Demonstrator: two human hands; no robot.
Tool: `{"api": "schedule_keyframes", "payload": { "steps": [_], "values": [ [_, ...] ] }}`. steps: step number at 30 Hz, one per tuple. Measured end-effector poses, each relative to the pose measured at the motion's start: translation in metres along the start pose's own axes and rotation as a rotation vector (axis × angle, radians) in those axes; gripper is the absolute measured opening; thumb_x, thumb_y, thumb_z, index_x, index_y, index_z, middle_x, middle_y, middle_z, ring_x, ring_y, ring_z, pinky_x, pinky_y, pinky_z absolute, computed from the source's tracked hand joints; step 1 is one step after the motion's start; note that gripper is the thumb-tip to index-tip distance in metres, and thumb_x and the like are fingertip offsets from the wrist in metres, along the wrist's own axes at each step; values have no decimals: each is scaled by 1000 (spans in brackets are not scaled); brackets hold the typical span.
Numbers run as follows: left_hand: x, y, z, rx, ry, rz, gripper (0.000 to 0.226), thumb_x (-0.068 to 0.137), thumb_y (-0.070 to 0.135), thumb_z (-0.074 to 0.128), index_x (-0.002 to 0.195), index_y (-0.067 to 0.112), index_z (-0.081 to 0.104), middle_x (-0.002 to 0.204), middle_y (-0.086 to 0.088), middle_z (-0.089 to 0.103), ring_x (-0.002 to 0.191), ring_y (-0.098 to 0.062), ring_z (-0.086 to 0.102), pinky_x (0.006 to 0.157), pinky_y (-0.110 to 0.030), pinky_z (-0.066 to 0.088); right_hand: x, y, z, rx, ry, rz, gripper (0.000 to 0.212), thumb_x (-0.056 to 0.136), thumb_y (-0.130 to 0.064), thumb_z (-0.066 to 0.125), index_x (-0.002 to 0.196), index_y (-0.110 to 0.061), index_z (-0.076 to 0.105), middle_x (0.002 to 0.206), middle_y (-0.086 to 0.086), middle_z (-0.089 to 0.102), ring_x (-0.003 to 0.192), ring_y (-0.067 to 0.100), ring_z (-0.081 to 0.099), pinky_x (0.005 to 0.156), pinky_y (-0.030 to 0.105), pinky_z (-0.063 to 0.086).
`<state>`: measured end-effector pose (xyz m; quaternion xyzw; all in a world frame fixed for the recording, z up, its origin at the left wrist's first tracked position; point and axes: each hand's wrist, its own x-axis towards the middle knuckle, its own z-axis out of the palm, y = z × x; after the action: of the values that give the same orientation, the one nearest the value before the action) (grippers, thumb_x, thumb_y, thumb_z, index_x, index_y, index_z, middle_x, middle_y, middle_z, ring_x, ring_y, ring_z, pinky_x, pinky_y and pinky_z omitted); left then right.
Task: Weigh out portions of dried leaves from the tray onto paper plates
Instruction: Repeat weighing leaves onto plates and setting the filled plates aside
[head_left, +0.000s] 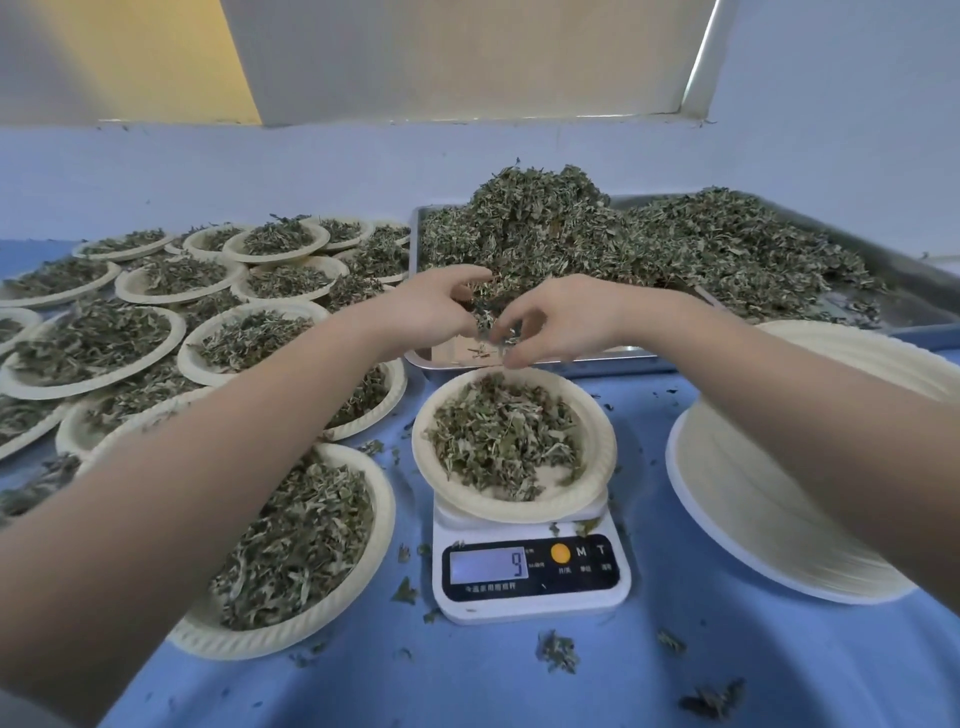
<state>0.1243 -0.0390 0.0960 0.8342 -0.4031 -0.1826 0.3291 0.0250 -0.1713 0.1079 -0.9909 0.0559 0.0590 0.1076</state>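
A metal tray (909, 291) at the back right holds a big heap of dried leaves (597, 234). In front of it a white kitchen scale (530, 577) reads 9 and carries a paper plate (597, 467) with a small pile of leaves. My left hand (426, 306) and my right hand (561, 322) meet over the tray's front edge, just above the plate's far rim. Both have curled fingers around a clump of leaves (485, 319) held between them.
Several filled paper plates (124, 343) crowd the left side, one (379, 525) close to the scale. A tall stack of unused plates (769, 493) stands at the right. Loose leaf bits lie scattered on the blue tabletop (467, 675). A wall runs behind the tray.
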Motion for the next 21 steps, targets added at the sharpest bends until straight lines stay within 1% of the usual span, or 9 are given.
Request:
{"api": "schedule_keyframes", "payload": {
  "steps": [2,4,7,10,12,14,16,18,21],
  "values": [
    [-4,0,-3,-56,62,-19,57,90,0,52,138,29,44,134,-5,50,102,-21,54,90,-39,49,-5,-10,7,49,-124,-30,44,80,-52,67,120,-38,59,99,-13,59,62,0,61,71,27,56],
    [-11,1,-5,-131,148,-31,52,89,-2,50,132,27,51,125,-5,54,102,-27,59,92,-43,50,-8,-22,16,38,-231,-40,56,74,-57,70,125,-39,54,90,-19,46,64,2,61,70,30,58],
    [-26,2,-4,-266,260,-23,45,87,-2,50,121,26,59,113,-1,59,102,-29,63,88,-45,54,-8,-35,29,-61,-259,-16,69,73,-58,71,133,-37,45,84,-8,46,70,15,63,75,35,57],
    [-39,-5,3,-359,323,-19,39,86,1,51,112,28,61,107,1,61,94,-27,65,85,-42,55,-7,-41,36,-177,-136,-65,49,81,-40,67,126,-28,50,66,-7,48,60,20,65,59,26,52],
    [-44,-12,9,-412,386,-34,37,85,2,52,109,29,63,105,1,63,90,-23,64,85,-44,55,-9,-40,34,-159,-88,-75,35,82,-28,67,115,-24,56,69,-9,47,59,17,66,51,23,47],
    [-46,-21,15,-448,457,-64,36,85,3,52,107,29,64,110,1,62,93,-17,63,87,-44,54,-12,-36,29,-29,-59,-36,24,80,-21,70,102,-25,61,75,-11,47,53,11,64,48,19,47],
    [-47,-28,21,-488,512,-90,36,86,3,51,107,30,63,113,3,63,94,-13,62,87,-44,54,-18,-29,24,111,25,5,20,78,-15,72,91,-27,62,78,-15,51,51,7,64,47,14,46],
    [-48,-32,27,-536,547,-103,35,87,3,50,103,31,63,112,3,64,90,-12,62,86,-43,54,-26,-23,24,224,160,40,21,75,-13,72,87,-29,64,79,-19,55,51,2,63,46,5,39],
    [-46,-32,36,-600,584,-120,35,88,1,50,93,34,62,106,5,64,92,-15,62,89,-46,52,-39,-16,30,354,368,108,24,71,-16,72,81,-36,63,78,-12,61,49,-5,56,48,4,38]
  ]
}}
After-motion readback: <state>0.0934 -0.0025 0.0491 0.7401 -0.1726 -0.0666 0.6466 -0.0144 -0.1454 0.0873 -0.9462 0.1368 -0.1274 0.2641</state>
